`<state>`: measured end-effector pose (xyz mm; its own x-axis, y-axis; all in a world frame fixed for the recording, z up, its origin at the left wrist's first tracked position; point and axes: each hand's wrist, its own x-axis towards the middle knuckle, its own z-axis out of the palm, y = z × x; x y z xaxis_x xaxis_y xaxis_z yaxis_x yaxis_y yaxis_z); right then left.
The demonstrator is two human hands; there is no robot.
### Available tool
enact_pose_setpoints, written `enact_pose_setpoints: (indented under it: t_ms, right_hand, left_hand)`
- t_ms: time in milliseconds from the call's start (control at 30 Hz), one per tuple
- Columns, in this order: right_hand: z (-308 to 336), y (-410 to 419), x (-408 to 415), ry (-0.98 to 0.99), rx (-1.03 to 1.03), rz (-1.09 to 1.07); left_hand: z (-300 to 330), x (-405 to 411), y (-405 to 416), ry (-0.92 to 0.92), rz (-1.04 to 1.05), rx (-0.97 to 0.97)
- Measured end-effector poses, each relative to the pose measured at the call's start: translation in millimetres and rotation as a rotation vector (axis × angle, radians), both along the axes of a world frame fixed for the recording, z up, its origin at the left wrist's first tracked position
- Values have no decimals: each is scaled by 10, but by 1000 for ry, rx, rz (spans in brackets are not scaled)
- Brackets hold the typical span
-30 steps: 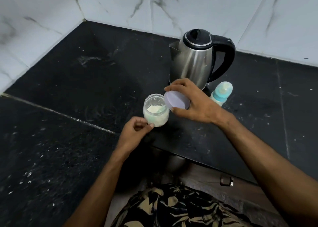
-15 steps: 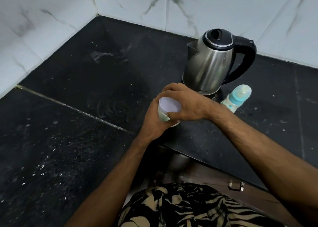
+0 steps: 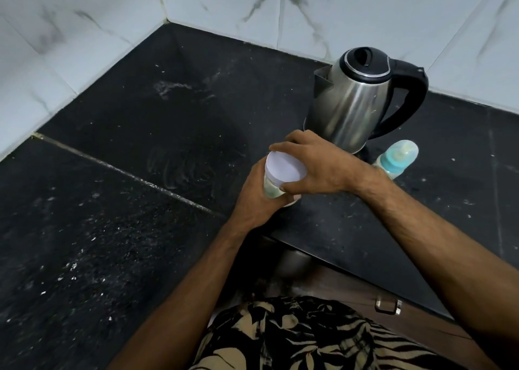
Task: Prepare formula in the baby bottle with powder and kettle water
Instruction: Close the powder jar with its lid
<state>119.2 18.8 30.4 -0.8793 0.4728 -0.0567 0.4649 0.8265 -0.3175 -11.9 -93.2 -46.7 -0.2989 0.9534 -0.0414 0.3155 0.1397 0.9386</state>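
Powder jar [image 3: 271, 187] at counter [image 3: 157, 229] front edge, glass body grasped by left hand [image 3: 259, 198]. Right hand [image 3: 311, 167] curled round pale lid [image 3: 285, 169] seated on jar mouth.

Risks, as judged:
- Lid cross-threaded or loose: powder spills if jar tips.
- Jar near counter edge: knock sends it off.
- Right forearm close to baby bottle [image 3: 394, 160] and steel kettle [image 3: 354, 100]: elbow swing topples bottle; kettle wall possibly hot.

Markings: none legible on jar, lid, bottle or kettle.
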Motion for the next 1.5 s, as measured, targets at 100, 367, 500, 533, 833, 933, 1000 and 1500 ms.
enact_pose_setpoints:
  t_ms: [100,367,500,533,833,933,1000,1500]
  right_hand:
    - [52,39,-4,47,-8,-3]
    - [-40,-13,9,-31,0,-12]
    - [-36,-39,15,-19,38,-97]
    - [-37,-34,29,-27,48,-124]
    - [-122,56,136,143,-61,-73]
    - [-152,4,80,79,-162,-9]
    - [-167,-34,54,87,-113,-65]
    - [-77,-144,7,-5,91,-163]
  left_hand:
    - [0,-2,-26,-21,18,14]
    - [31,14,3,-25,-2,-8]
    - [33,13,-17,-33,18,-10]
    - [33,17,-22,-35,17,-14]
    - [4,3,-35,-28,34,-18]
    - [39,26,-27,-36,26,-28]
    - [72,46,-19,-28,10,-38]
    - [133,51,-32,-5,16,-51]
